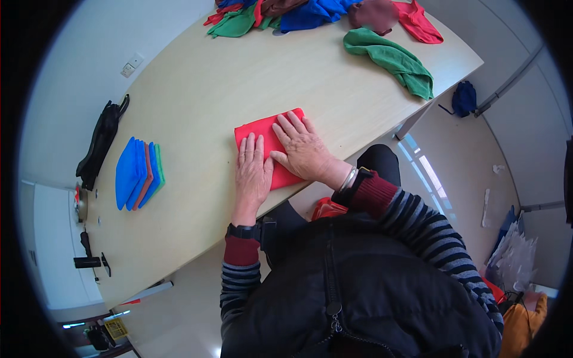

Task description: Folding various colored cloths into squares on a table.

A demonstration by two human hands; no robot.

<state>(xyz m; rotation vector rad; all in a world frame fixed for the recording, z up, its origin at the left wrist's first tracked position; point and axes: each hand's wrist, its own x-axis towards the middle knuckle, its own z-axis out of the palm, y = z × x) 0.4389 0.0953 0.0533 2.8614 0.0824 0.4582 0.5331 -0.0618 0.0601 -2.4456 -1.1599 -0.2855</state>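
A red cloth (pixel 262 128), folded into a flat rectangle, lies at the table's near edge. My left hand (pixel 253 176) rests flat on its left part, fingers stretched out and pointing away from me. On its right part my right hand (pixel 303 149) presses down with the palm, fingers and thumb spread. Neither hand grips the cloth; both cover much of its middle and lower part. To the left stands a stack of folded cloths (pixel 138 174) in blue, brown and green.
A loose green cloth (pixel 391 59) lies toward the table's right edge. Several crumpled cloths (pixel 310 15) in red, green, blue and brown are heaped at the far side. A black umbrella-like bundle (pixel 102 143) and a small black stand (pixel 89 261) sit along the left edge.
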